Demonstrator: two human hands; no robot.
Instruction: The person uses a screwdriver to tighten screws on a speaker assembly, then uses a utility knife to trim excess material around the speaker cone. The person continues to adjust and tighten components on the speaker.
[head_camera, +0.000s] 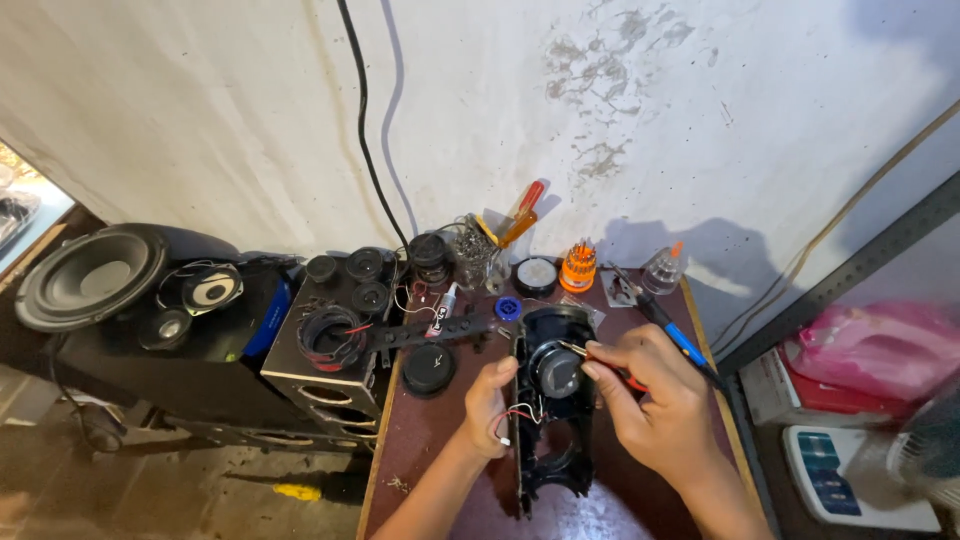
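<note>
A black plastic speaker housing (553, 400) stands on edge on the small brown table (430, 450), with a round driver in its upper opening and red and white wires at its left side. My left hand (487, 410) grips the housing's left edge near those wires. My right hand (655, 400) holds a thin red-handled tool (600, 358) whose metal tip touches the driver's rim.
At the table's back stand an orange screwdriver-bit holder (578, 266), a small glue bottle (663, 268), a cup of screwdrivers (490, 250) and a round black cap (429, 369). A blue-handled tool (680, 340) lies at right. Loose speakers (90, 275) pile up left.
</note>
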